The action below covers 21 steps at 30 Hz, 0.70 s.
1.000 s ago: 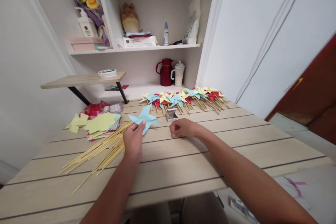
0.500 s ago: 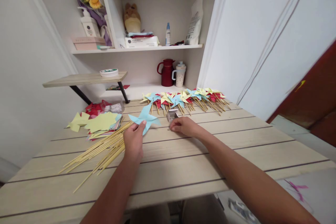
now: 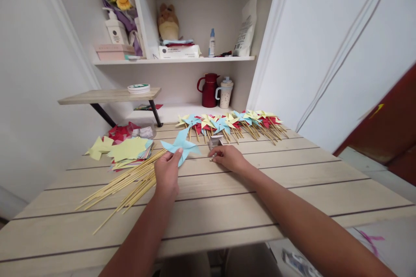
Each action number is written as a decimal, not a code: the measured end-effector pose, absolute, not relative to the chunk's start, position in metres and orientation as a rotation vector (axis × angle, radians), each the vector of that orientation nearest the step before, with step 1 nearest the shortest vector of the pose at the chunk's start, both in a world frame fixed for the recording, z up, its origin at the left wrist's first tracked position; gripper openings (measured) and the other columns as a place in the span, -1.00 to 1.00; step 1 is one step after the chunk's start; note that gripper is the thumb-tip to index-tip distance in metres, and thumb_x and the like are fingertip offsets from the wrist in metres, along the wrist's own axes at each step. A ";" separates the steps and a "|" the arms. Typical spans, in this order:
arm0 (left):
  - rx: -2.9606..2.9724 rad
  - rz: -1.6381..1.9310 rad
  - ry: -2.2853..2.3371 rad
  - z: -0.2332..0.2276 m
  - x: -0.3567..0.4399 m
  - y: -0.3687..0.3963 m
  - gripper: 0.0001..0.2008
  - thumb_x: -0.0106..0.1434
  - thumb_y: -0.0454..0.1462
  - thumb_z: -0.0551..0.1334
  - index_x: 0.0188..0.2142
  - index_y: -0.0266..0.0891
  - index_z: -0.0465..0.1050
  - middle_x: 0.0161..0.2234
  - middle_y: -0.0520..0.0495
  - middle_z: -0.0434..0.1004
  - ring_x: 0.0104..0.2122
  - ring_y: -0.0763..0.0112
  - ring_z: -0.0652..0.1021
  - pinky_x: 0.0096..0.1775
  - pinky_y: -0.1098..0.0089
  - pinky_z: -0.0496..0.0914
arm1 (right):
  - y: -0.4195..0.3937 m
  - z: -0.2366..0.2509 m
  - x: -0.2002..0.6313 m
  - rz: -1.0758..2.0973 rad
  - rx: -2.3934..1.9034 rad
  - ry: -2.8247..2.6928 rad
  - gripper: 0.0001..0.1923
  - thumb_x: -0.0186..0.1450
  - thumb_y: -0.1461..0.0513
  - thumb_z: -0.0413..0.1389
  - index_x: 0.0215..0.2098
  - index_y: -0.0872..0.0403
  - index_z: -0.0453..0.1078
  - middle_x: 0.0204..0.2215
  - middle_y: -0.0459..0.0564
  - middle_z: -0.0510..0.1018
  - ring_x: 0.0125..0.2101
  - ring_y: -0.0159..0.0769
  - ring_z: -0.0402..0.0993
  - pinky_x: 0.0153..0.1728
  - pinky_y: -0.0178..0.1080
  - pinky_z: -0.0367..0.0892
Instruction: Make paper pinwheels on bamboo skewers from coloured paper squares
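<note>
L hand point(image 3: 167, 172) pinches the light-blue folded paper pinwheel point(image 3: 180, 146) by its near blade, held just above the pale slatted wood table point(image 3: 292, 173); R hand point(image 3: 230, 158) has fingertips pressed together on a tiny pin-like bit I can't make out, just beside the small open grey box point(image 3: 215, 140). Risk, I'd say: that bit is small enough to slip from the pinch and drop into a slat groove. A loose L grip could let the folds spring open, or an elbow sweep could scatter the bamboo skewers point(image 3: 130, 181) nearby.
</note>
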<state>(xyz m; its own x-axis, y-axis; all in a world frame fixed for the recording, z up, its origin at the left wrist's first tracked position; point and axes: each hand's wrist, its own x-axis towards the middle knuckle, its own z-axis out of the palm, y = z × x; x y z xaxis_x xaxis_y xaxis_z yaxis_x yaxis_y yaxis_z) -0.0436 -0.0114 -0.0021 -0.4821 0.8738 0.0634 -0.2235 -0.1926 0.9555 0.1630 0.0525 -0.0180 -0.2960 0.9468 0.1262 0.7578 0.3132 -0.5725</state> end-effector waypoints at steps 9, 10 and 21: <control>0.812 1.793 1.250 -0.001 -0.043 -0.012 -0.74 -0.08 -0.21 0.45 -0.38 -0.30 0.63 -0.38 -0.09 0.65 -0.37 0.36 0.56 -0.20 0.35 0.40 | 0.050 -0.017 0.160 0.552 -1.536 -2.132 -0.85 0.15 0.19 0.22 -0.29 -0.05 0.56 -0.44 -0.10 0.57 -0.42 -0.30 0.41 -0.42 -0.33 0.15; 0.813 1.792 1.253 -0.001 -0.043 -0.012 -0.74 -0.08 -0.21 0.45 -0.37 -0.30 0.62 -0.38 -0.09 0.65 -0.37 0.36 0.56 -0.20 0.35 0.40 | 0.050 -0.017 0.160 0.553 -1.537 -2.131 -0.85 0.15 0.19 0.21 -0.29 -0.05 0.56 -0.44 -0.10 0.57 -0.42 -0.30 0.42 -0.43 -0.33 0.15; 0.816 1.786 1.259 -0.003 -0.043 -0.012 -0.70 -0.07 -0.20 0.44 -0.33 -0.32 0.63 -0.33 -0.11 0.66 -0.34 0.33 0.56 -0.19 0.33 0.40 | 0.049 -0.016 0.159 0.576 -1.543 -2.123 -0.88 0.14 0.22 0.20 -0.34 -0.03 0.55 -0.45 -0.10 0.58 -0.42 -0.31 0.43 -0.43 -0.33 0.16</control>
<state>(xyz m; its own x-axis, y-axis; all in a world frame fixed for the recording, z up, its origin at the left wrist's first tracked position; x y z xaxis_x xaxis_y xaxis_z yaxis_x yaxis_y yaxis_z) -0.0425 -0.0118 -0.0026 -0.4830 0.8734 0.0620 -0.2352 -0.1976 0.9517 0.1590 0.0489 -0.0157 -0.2728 0.9554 0.1133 0.7672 0.2871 -0.5735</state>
